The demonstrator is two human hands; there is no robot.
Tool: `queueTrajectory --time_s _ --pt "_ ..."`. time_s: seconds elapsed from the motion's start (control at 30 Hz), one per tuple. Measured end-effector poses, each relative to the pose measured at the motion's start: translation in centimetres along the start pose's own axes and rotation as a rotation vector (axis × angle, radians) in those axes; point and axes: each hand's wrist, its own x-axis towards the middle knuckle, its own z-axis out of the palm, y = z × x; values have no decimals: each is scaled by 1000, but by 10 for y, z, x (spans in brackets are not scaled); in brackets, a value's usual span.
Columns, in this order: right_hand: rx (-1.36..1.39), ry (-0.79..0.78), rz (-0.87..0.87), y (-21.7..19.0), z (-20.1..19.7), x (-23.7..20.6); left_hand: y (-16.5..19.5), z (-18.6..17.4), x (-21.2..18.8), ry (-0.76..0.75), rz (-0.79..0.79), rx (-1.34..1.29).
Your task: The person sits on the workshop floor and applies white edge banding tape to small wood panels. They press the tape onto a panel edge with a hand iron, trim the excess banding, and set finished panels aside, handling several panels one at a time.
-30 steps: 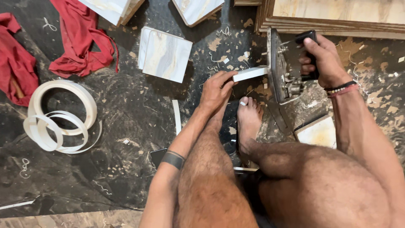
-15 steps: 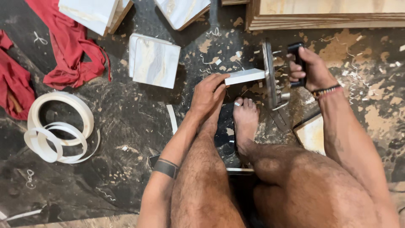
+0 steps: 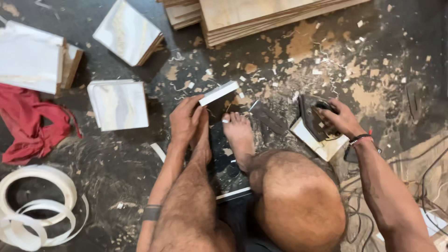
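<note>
My left hand (image 3: 185,119) grips one end of a small white laminated strip of board (image 3: 218,93), which stands on edge above the dark floor, just ahead of my bare feet. My right hand (image 3: 342,119) is closed on the handle of a dark handheld power trimmer (image 3: 313,116). The trimmer rests low on a small white board offcut (image 3: 322,144) to the right of my knee. My legs fill the lower middle of the view.
White laminated square panels (image 3: 119,103) lie at the left and upper left. A stack of plywood sheets (image 3: 261,14) sits at the top. A red cloth (image 3: 28,126) and coils of white edge banding (image 3: 32,205) lie at left. Cables (image 3: 420,172) run at right. Wood chips litter the floor.
My right hand has moved the trimmer away from the strip, down and to the right onto the offcut. My left hand still holds the strip. The view has shifted.
</note>
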Motion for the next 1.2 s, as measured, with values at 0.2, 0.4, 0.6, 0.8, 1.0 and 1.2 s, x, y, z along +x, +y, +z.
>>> queueTrajectory --time_s 0.2,0.4,0.6,0.8,1.0,1.2 --pt "-556 422 -401 -31 17 3 -3 -4 2 -32 -40 55" --pt "681 -273 -284 -170 171 106 -9 0 1 -36 -63 151" --pt "465 -505 -378 -237 245 120 -13 1 0 2 6 195" --pt "-428 -55 -507 -283 231 76 -24 4 -1 11 66 192" --pt "-781 107 -976 -303 286 39 -40 9 -8 2 41 155" --pt "-691 -22 -792 -315 292 37 -38 5 -6 -11 35 123"
